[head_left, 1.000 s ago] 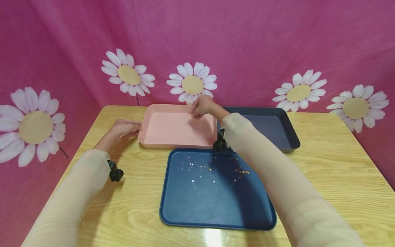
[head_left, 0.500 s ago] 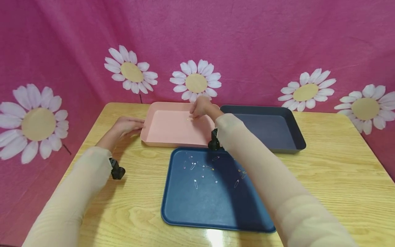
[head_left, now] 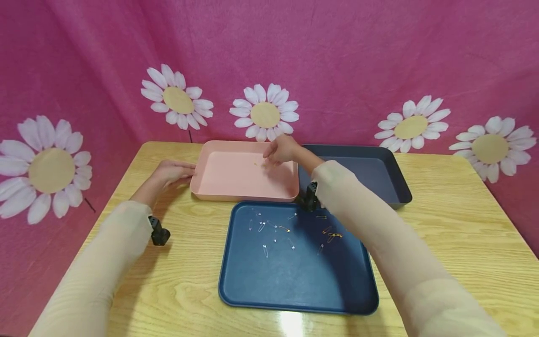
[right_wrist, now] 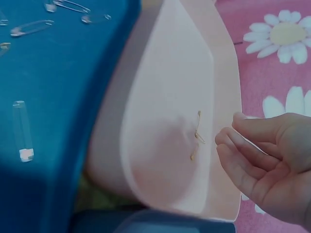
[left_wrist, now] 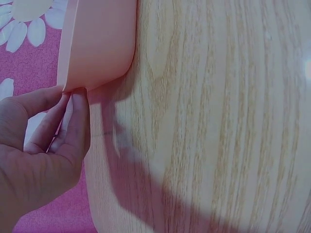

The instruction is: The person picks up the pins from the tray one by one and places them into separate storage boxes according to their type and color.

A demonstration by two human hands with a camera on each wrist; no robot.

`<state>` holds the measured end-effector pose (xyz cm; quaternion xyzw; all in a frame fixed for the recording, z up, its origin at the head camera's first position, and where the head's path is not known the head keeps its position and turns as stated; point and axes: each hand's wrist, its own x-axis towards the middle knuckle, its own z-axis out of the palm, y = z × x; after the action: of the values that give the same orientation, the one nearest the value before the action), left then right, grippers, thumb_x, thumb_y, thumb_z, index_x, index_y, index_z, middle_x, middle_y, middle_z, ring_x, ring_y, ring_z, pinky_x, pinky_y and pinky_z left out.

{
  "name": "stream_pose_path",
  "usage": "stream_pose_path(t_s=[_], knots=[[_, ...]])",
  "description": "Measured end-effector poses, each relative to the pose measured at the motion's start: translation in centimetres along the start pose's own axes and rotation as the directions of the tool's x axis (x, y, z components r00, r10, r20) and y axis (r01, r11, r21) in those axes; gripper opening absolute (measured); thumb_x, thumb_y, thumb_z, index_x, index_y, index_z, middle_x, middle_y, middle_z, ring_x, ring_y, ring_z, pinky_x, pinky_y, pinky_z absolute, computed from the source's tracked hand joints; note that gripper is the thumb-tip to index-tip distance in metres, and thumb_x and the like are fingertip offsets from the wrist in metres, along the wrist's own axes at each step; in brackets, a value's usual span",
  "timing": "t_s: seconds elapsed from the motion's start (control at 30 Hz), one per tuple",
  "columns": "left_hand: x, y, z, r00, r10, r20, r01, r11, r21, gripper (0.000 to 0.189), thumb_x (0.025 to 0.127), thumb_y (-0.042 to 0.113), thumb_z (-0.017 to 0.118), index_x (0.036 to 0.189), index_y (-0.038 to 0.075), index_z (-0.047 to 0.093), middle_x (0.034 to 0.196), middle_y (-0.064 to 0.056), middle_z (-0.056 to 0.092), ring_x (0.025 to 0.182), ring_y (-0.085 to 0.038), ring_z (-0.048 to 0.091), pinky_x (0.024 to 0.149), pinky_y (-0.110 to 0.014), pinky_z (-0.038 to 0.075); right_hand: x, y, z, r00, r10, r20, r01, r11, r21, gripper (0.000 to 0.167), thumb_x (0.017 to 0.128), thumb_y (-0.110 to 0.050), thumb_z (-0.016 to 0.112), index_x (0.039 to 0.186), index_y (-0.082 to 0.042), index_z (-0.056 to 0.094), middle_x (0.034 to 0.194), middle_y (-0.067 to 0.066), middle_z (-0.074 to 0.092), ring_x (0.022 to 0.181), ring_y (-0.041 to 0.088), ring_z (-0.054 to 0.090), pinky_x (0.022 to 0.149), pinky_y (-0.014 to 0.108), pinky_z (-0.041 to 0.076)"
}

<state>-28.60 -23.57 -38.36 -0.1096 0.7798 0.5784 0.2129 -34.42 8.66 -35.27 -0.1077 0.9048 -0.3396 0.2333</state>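
My left hand (head_left: 170, 172) pinches the rim at the left end of the pink tray (head_left: 227, 175); the left wrist view shows thumb and fingertips meeting at its corner. Over the right part of that tray hovers my right hand (head_left: 283, 149), fingers loosely bent and thumb apart from them, with nothing between. Below its fingertips, gold safety pins (right_wrist: 197, 136) lie on the tray floor, close together. In front, a blue tray (head_left: 294, 285) bears several scattered safety pins, silver ones (head_left: 265, 251) mostly on its left and gold ones (head_left: 332, 235) mostly on its right.
A dark grey tray (head_left: 370, 175) stands right of the pink one, partly covered by my right forearm. All the trays sit on a wooden table (head_left: 455, 224). Behind it hangs a pink cloth (head_left: 337, 70) with daisies.
My right hand has parted its fingers from the gold safety pins in the pink tray and drawn slightly to the right. The left hand keeps its place at the rim.
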Motion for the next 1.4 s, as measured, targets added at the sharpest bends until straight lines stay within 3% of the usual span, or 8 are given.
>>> stream_pose_path(t_s=[0.2, 0.4, 0.5, 0.63, 0.87, 1.13, 1.2, 1.4], knots=[[-0.6, 0.8, 0.7, 0.998, -0.031, -0.05, 0.033, 0.998, 0.047, 0.049, 0.094, 0.01, 0.058, 0.139, -0.004, 0.045, 0.145, -0.022, 0.042, 0.07, 0.012, 0.059, 0.087, -0.014, 0.054, -3.0, 0.6, 0.2, 0.998, -0.061, -0.007, 0.061, 0.998, -0.029, 0.023, 0.088, -0.011, 0.068, 0.108, 0.0, 0.071, 0.098, 0.012, 0.074, 0.078, 0.018, 0.068, 0.077, 0.031, 0.061], [-0.4, 0.8, 0.8, 0.996, -0.052, -0.069, 0.053, 0.998, 0.019, 0.048, 0.094, 0.01, 0.059, 0.139, -0.003, 0.046, 0.145, -0.02, 0.043, 0.069, 0.011, 0.059, 0.084, -0.014, 0.056, -5.4, 1.6, 0.6, 0.987, -0.155, -0.029, 0.153, 0.986, -0.058, 0.023, 0.088, -0.013, 0.068, 0.108, -0.003, 0.072, 0.1, 0.014, 0.074, 0.079, 0.022, 0.07, 0.073, 0.033, 0.061], [-0.2, 0.7, 0.9, 0.996, -0.059, -0.068, 0.06, 0.998, 0.017, 0.049, 0.094, 0.01, 0.059, 0.139, -0.004, 0.046, 0.145, -0.021, 0.042, 0.07, 0.01, 0.059, 0.084, -0.015, 0.056, -7.0, 1.8, 0.8, 0.981, -0.186, -0.057, 0.182, 0.981, -0.063, 0.022, 0.086, -0.015, 0.07, 0.106, -0.004, 0.073, 0.097, 0.013, 0.075, 0.076, 0.02, 0.069, 0.066, 0.027, 0.058], [0.0, 0.5, 0.8, 0.996, -0.046, -0.071, 0.046, 0.999, 0.008, 0.048, 0.093, 0.009, 0.06, 0.137, -0.004, 0.048, 0.141, -0.021, 0.049, 0.072, 0.007, 0.06, 0.082, -0.015, 0.057, -9.3, 2.0, 1.3, 0.973, -0.216, -0.085, 0.214, 0.976, -0.034, 0.02, 0.085, -0.014, 0.072, 0.102, -0.004, 0.074, 0.093, 0.012, 0.075, 0.071, 0.018, 0.062, 0.06, 0.02, 0.05], [0.2, 0.2, 0.5, 0.997, -0.04, -0.071, 0.038, 0.999, -0.027, 0.046, 0.088, 0.009, 0.067, 0.131, -0.004, 0.056, 0.128, -0.015, 0.063, 0.084, 0.0, 0.063, 0.082, -0.019, 0.058, -13.0, 2.6, 3.0, 0.963, -0.261, -0.065, 0.263, 0.964, 0.035, 0.018, 0.086, -0.009, 0.07, 0.102, 0.001, 0.073, 0.084, 0.014, 0.073, 0.071, 0.031, 0.065, 0.055, 0.021, 0.049], [-0.4, 0.5, 1.0, 0.996, -0.041, -0.078, 0.041, 0.999, -0.001, 0.047, 0.092, 0.009, 0.062, 0.135, -0.005, 0.05, 0.138, -0.021, 0.052, 0.071, 0.008, 0.06, 0.077, -0.014, 0.057, -15.3, 4.2, 5.3, 0.953, -0.3, -0.027, 0.3, 0.954, -0.014, 0.015, 0.085, -0.01, 0.072, 0.096, -0.001, 0.074, 0.083, 0.011, 0.074, 0.064, 0.011, 0.063, 0.057, 0.02, 0.052], [-0.7, 0.7, 1.1, 0.998, -0.033, -0.059, 0.035, 0.999, 0.035, 0.049, 0.094, 0.011, 0.058, 0.139, -0.006, 0.045, 0.145, -0.023, 0.042, 0.07, 0.011, 0.058, 0.079, -0.012, 0.056, -15.6, 4.5, 5.9, 0.955, -0.295, -0.022, 0.293, 0.955, -0.045, 0.012, 0.085, -0.011, 0.072, 0.094, -0.003, 0.074, 0.082, 0.009, 0.074, 0.063, 0.005, 0.06, 0.057, 0.018, 0.052], [-1.1, 0.8, 1.2, 0.998, -0.037, -0.054, 0.039, 0.999, 0.03, 0.048, 0.095, 0.009, 0.056, 0.14, -0.005, 0.043, 0.146, -0.022, 0.039, 0.069, 0.012, 0.058, 0.087, -0.014, 0.055, -16.1, 5.7, 7.5, 0.955, -0.291, -0.047, 0.285, 0.953, -0.106, 0.007, 0.083, -0.01, 0.073, 0.087, -0.005, 0.074, 0.076, 0.007, 0.073, 0.059, 0.001, 0.056, 0.054, 0.016, 0.048]])
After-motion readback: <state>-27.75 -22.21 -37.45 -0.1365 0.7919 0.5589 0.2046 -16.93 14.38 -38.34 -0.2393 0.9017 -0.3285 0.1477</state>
